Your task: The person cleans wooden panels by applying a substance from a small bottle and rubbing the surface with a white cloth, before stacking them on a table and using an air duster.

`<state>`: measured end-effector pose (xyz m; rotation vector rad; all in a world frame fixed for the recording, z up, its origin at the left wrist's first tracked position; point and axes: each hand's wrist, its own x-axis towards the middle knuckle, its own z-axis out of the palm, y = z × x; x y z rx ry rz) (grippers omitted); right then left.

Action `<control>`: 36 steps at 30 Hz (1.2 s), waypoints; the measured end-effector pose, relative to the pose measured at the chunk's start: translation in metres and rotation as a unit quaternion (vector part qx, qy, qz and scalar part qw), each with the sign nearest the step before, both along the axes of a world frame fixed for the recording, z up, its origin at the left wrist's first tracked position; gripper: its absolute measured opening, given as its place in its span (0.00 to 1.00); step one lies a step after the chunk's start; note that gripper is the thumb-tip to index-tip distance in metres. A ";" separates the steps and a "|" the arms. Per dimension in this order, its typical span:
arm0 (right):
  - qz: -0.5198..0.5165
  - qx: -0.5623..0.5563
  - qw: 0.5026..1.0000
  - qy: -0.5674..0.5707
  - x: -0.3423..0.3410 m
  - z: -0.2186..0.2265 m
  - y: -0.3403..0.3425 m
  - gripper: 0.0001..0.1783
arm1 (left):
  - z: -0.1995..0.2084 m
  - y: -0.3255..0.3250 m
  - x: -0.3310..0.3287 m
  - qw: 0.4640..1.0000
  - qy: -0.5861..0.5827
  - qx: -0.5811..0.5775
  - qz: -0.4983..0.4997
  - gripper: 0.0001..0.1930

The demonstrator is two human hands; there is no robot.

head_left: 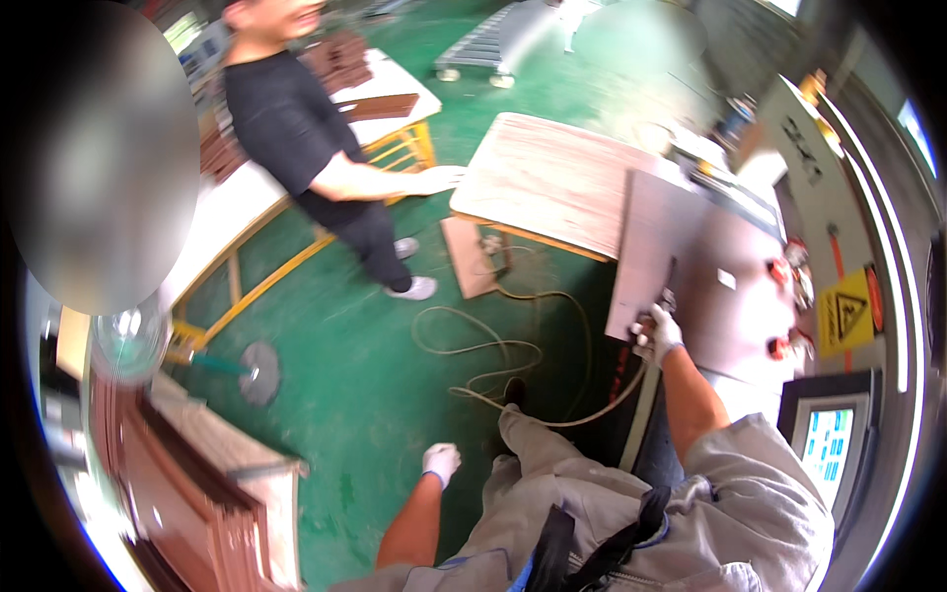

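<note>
My right hand (661, 333), in a white glove, is wrapped round a dark air blow gun (669, 300) with a long thin nozzle. A pale hose (617, 403) runs from it down to the floor. The gun is over the near left edge of a brown panel (646, 237) lying on the machine bed; whether it touches the panel I cannot tell. My left hand (442, 464), also gloved, hangs low over the green floor with its fingers curled and nothing visible in them.
A co-worker (296, 118) stands ahead on the left, one gloved hand at a wood-topped table (552, 178). Hose loops (478, 355) lie on the floor. Brown panels (187, 493) are stacked at lower left. A control screen (827, 446) and red-and-silver fittings (784, 347) are at right.
</note>
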<state>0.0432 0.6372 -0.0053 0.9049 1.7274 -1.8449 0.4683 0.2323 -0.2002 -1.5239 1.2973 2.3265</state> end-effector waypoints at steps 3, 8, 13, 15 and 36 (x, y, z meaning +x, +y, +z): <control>-0.031 -0.034 0.999 -0.022 0.011 0.010 0.003 0.21 | 0.053 0.049 -0.131 0.990 0.011 -0.004 -0.141 0.02; -0.043 -0.100 0.993 -0.039 0.016 0.012 -0.006 0.22 | 0.097 0.111 -0.299 0.894 0.168 -0.051 -0.411 0.09; -0.107 -0.034 0.994 0.009 0.035 0.025 -0.013 0.22 | 0.160 0.170 -0.400 0.842 0.136 -0.053 -0.519 0.24; -0.063 0.053 0.997 0.006 0.056 0.027 -0.018 0.21 | 0.160 0.178 -0.415 0.819 0.125 -0.061 -0.557 0.24; -0.173 0.517 0.833 -0.093 0.275 0.048 -0.119 0.21 | 0.148 0.180 -0.467 0.658 0.024 0.069 -0.750 0.19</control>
